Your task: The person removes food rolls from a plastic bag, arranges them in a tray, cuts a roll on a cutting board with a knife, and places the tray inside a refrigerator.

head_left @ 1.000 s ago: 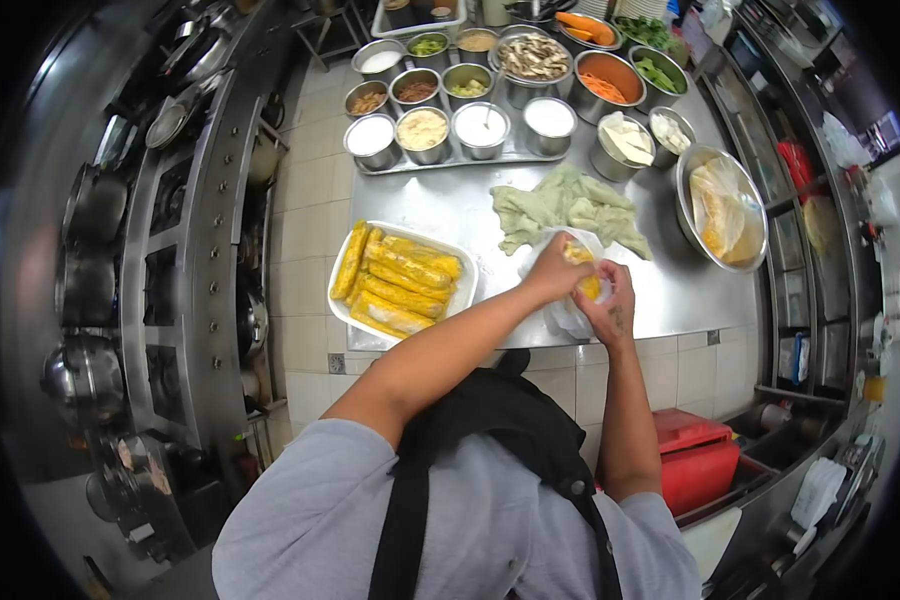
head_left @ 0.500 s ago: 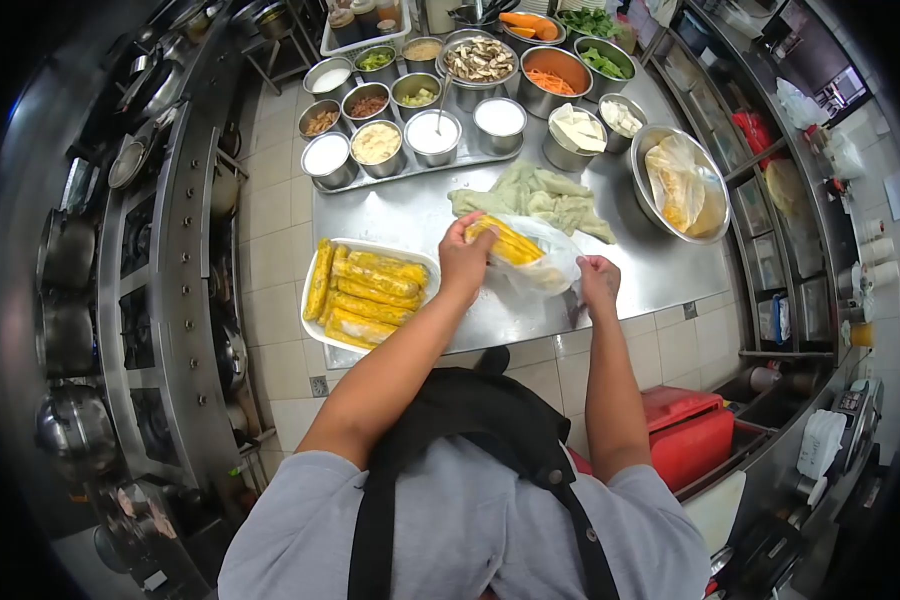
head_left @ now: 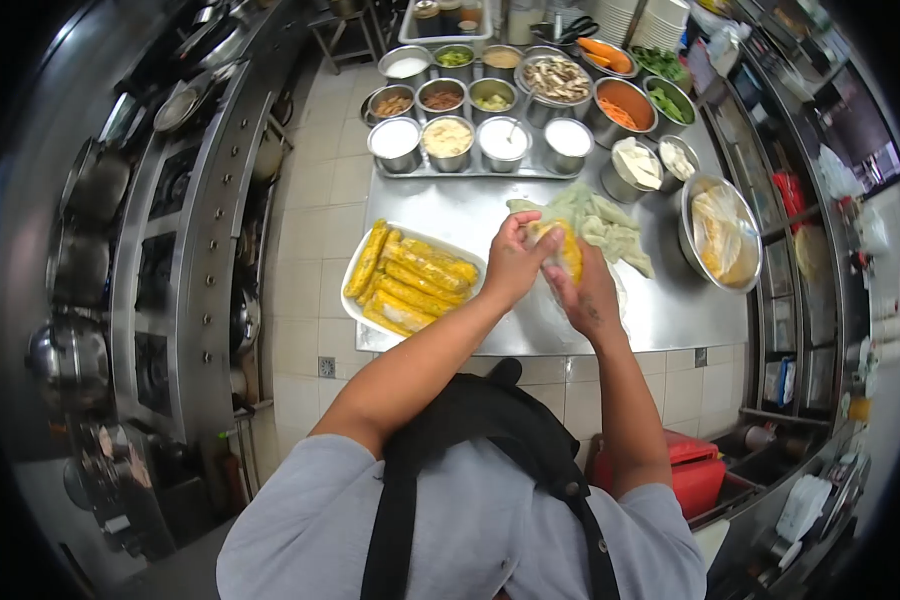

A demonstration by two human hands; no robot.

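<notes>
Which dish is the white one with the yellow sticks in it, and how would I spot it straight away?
Start at the steel counter and go to its near left corner. The white tray lies there, just left of the left hand. It is the only flat white rectangle, piled with long yellow pieces; the other containers are round metal bowls.

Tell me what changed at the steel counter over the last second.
Half a second ago the hands were apart, stretching the clear plastic bag. Now the right hand has come back against the left hand, both closing on the yellow roll in the clear plastic bag. The white tray of yellow rolls, green cloth and steel bowl lie as before.
</notes>
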